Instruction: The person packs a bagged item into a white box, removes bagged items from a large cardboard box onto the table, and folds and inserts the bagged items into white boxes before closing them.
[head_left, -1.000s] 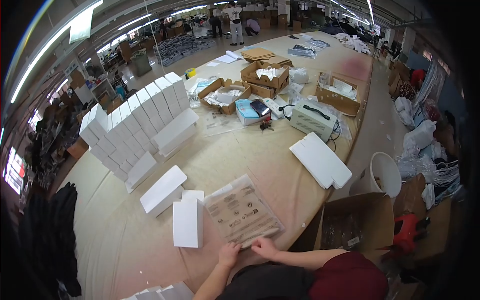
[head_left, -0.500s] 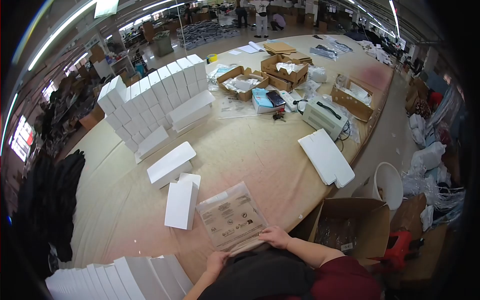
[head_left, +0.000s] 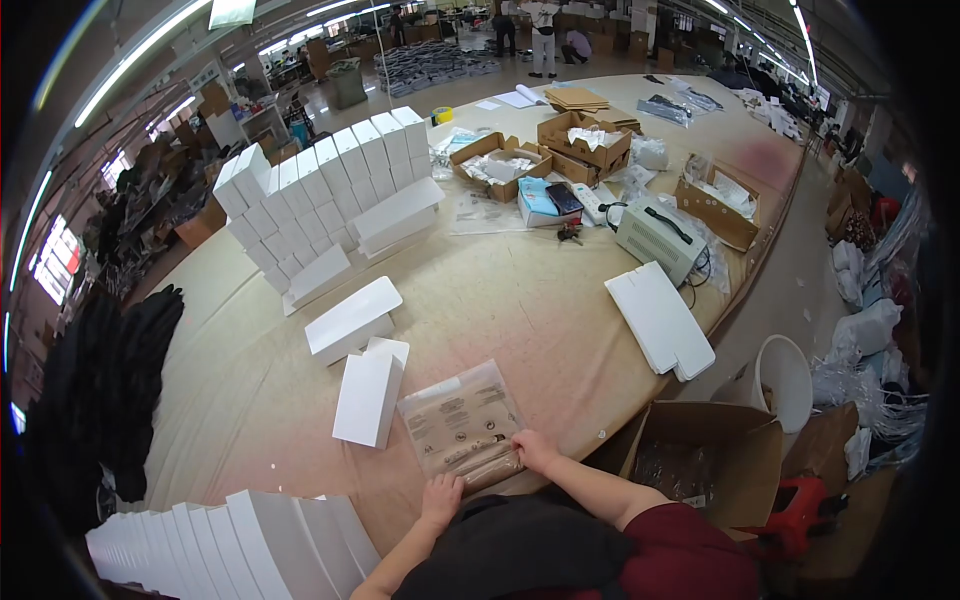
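A clear printed plastic bag [head_left: 462, 412] with something brown inside lies flat at the table's near edge. Its near end looks folded or rolled into a thick strip. My left hand [head_left: 442, 497] has its fingers curled over the bag's near left corner. At the near right corner, my right hand [head_left: 537, 451] grips the bag's edge, thumb and fingers closed. Just left of the bag stands a white box [head_left: 367, 398], and a second white box [head_left: 352, 320] lies behind it.
Stacked white boxes [head_left: 320, 190] form a wall at the back left. White cartons [head_left: 230, 545] line the near left. Flat white cartons [head_left: 658, 320] lie right, before a grey-green device [head_left: 660, 240]. An open cardboard box [head_left: 745, 450] sits below the table's right edge. Black cloth [head_left: 100, 390] hangs left.
Both hands have moved slightly away from my body with the bag's near end, which now shows a thicker fold. The camera view has shifted a little.
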